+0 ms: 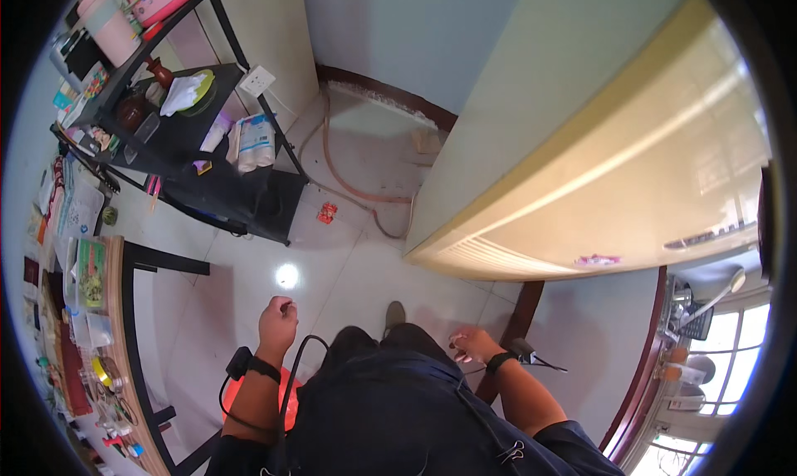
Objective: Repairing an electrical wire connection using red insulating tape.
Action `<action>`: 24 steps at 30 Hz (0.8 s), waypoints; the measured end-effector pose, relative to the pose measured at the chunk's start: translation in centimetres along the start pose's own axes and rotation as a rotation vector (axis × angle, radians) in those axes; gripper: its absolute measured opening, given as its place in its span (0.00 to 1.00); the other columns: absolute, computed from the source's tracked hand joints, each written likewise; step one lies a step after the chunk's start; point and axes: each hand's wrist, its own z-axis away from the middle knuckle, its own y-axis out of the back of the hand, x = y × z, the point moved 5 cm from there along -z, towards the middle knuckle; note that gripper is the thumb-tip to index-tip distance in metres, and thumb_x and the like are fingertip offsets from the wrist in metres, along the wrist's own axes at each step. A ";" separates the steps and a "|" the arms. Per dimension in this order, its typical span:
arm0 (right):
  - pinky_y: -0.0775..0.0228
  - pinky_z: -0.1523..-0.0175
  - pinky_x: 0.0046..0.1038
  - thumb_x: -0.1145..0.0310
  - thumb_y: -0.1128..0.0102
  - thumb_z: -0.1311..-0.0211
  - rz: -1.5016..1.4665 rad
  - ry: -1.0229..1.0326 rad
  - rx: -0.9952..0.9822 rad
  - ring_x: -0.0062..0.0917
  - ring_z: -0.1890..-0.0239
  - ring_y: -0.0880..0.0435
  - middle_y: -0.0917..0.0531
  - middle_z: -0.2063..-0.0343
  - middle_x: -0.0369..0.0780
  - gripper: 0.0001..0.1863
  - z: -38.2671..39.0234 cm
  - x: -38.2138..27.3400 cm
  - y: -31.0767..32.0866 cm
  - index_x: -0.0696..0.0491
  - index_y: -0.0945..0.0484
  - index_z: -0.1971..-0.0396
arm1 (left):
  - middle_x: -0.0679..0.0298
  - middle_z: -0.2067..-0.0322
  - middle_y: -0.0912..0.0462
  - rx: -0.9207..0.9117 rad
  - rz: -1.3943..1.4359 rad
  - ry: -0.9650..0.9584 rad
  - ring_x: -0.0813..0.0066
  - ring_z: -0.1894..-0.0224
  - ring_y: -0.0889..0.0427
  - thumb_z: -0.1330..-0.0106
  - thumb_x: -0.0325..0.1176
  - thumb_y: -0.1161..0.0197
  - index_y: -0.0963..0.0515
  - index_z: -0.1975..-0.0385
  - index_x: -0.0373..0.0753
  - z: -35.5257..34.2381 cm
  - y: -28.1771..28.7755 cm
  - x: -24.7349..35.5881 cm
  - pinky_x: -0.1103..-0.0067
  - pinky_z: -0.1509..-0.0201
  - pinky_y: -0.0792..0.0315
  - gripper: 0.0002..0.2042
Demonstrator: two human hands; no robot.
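My left hand (280,320) hangs over the tiled floor, its fingers curled in toward the palm; nothing shows in it. On the other side of my dark clothes, my right hand (475,345) is held low with its fingers loosely bent and a little apart, and I see no object in it. Each wrist wears a black band with a small dark device beside it; a black cable (292,385) loops past my left forearm. Partly behind that forearm is a bright orange-red thing (236,399) whose kind I cannot make out. One shoe (396,313) shows ahead of my legs.
A tall cream air conditioner (573,185) stands ahead right. Ahead left is a black shelf rack (286,202) carrying household goods. A cluttered table (124,310) lines the left. A hose (332,164) and a small red packet (327,213) lie on the floor. Windows (739,351) are far right.
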 end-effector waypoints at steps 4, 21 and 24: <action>0.17 0.64 0.27 0.63 0.42 0.30 0.066 -0.032 -0.071 0.27 0.66 0.11 0.13 0.58 0.40 0.17 -1.2 -2.6 2.3 0.54 0.21 0.46 | 0.54 0.69 0.14 -0.004 0.008 -0.086 0.62 0.68 0.13 0.32 0.34 0.37 0.21 0.58 0.34 -5.7 -1.5 6.1 0.69 0.61 0.21 0.11; 0.14 0.58 0.32 0.60 0.39 0.33 -0.370 -0.141 0.011 0.29 0.63 0.12 0.13 0.58 0.42 0.21 -5.7 -13.3 -4.7 0.56 0.21 0.45 | 0.49 0.65 0.14 -0.236 -0.172 -0.517 0.51 0.61 0.13 0.33 0.34 0.37 0.20 0.58 0.35 -32.7 -3.0 29.1 0.65 0.56 0.21 0.10; 0.15 0.60 0.30 0.61 0.41 0.32 -0.374 -0.162 0.069 0.28 0.64 0.13 0.13 0.61 0.40 0.20 -6.8 -15.4 -3.8 0.56 0.20 0.45 | 0.48 0.65 0.14 -0.223 -0.153 -0.589 0.50 0.61 0.14 0.33 0.34 0.38 0.20 0.58 0.35 -36.2 -4.9 33.0 0.65 0.56 0.22 0.10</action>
